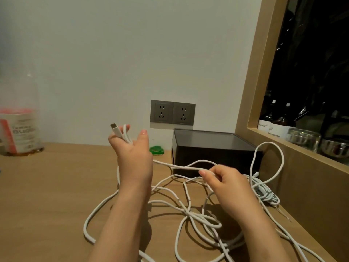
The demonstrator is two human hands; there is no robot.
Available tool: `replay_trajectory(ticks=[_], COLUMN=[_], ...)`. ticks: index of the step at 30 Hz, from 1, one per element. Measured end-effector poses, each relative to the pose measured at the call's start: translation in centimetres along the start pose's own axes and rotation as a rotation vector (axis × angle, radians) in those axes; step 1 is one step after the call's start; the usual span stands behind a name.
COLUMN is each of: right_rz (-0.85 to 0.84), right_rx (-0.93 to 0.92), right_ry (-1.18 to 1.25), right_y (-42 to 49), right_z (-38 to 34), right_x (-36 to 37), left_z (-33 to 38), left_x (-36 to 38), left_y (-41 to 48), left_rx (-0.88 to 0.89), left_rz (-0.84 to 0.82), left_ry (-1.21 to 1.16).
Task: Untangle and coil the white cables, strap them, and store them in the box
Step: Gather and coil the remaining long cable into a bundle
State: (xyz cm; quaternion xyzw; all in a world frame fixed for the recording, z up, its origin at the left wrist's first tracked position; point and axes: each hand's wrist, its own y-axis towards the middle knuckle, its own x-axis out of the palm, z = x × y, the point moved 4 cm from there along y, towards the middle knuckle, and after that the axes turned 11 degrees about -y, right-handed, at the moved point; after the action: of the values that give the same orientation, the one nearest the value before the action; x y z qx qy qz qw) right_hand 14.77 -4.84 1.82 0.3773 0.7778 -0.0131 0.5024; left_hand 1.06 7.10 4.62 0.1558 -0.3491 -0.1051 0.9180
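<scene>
Head view: looped, tangled white cables (207, 221) on smooth wooden table (47, 186)

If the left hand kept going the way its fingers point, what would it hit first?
The left hand, holding a white cable, would probably meet the white wall, left of the sockets; depth is unclear.

Bare wooden desk (47, 186) lies open on the left; tangled white cables (188, 203) sprawl centre-right (loops everywhere), black rectangular box (217, 157) behind.

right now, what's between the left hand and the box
In the head view, a small green item lies between the left hand and the box; a white cable crosses below it.
</scene>
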Motion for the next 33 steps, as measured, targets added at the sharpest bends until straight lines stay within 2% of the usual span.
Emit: replay_trajectory(ticks=[2,4,6,9,13,15,17,19,24,26,29,31,33], right_rz=[-0.142,-0.192,-0.116,0.072,0.34,0.381,0.314,0.243,0.18,0.284,0.422,0.407,0.331], right_rx=[0.04,0.068,0.1,0.109,0.03,-0.077,-0.157,-0.148,0.021,-0.026,-0.15,-0.171,-0.136], right_ry=[-0.048,-0.071,-0.021,0.242,0.454,0.445,0.405,0.347,-0.06,-0.011,0.252,0.357,0.335], right_y=[0.0,0.0,0.2,0.1,-0.7,-1.2,-1.2,-0.8,0.2,0.3,-0.5,-0.9,-1.0], right_z=[0.6,1.0,1.1,0.5,-0.6,-1.4,-1.7,-1.1,1.5,1.1,-1.0,-2.0,-2.0], right_x=[1.2,1.8,1.4,0.0,-3.0,-4.4,-4.8,-3.9,-0.4,-1.0,-3.1,-3.8,-4.0], left_z=[0.3,0.5,0.5,0.3,0.4,0.7,0.8,0.6,-0.3,-0.5,-0.9,-1.0,-1.2], left_x=[-0.3,-0.3,0.1,0.5,-0.1,0.0,0.2,0.1,0.4,0.6,0.9,1.0,0.8], left_y=[0.3,0.2,-0.3,-0.9,-0.8,-1.0,-1.3,-1.3,-1.4,-1.5,-1.6,-1.5,-1.3], left_rx=[0.057,0.082,0.107,0.155,0.18,0.238,0.288,0.267,0.139,0.109,0.06,0.047,0.027], left_rz=[0.003,-0.02,-0.078,-0.148,-0.122,-0.107,-0.093,-0.084,-0.162,-0.216,-0.276,-0.295,-0.294], left_ry=[0.035,0.091,0.196,0.391,0.616,0.712,0.803,0.858,0.975,1.003,1.009,0.974,0.91])
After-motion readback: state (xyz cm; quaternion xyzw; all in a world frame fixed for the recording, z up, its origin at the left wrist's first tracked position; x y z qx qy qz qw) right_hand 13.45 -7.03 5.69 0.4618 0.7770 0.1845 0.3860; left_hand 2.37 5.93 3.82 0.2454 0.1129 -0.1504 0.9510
